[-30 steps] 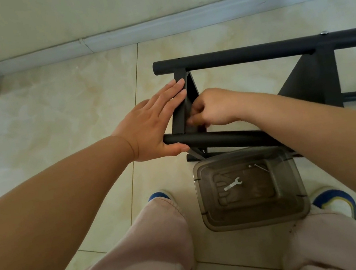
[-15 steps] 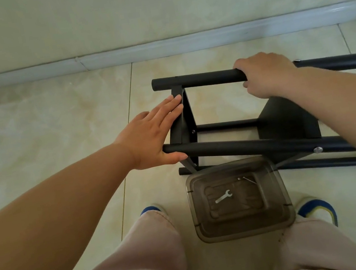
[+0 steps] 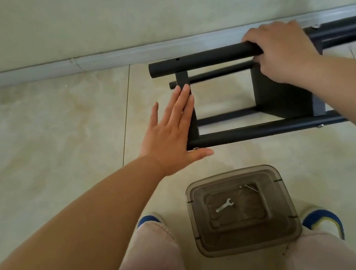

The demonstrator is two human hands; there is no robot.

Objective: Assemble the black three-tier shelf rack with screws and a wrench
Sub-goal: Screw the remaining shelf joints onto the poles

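Two hands meet the black rack [image 3: 255,132] at frame centre-right: your left hand [image 3: 169,134] presses flat, fingers straight, while your right hand [image 3: 281,50] grips the upper tube [image 3: 202,60].

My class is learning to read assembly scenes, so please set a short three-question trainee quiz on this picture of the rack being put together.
1. True or false: the right hand grips the far tube of the black rack.
2. Multiple choice: where is the wrench? A in the left hand; B in the clear plastic container; C on the bare floor tiles.
3. Fill in: the left hand lies with ____ fingers against the rack's end crossbar.

Key: 1 true; 2 B; 3 straight.
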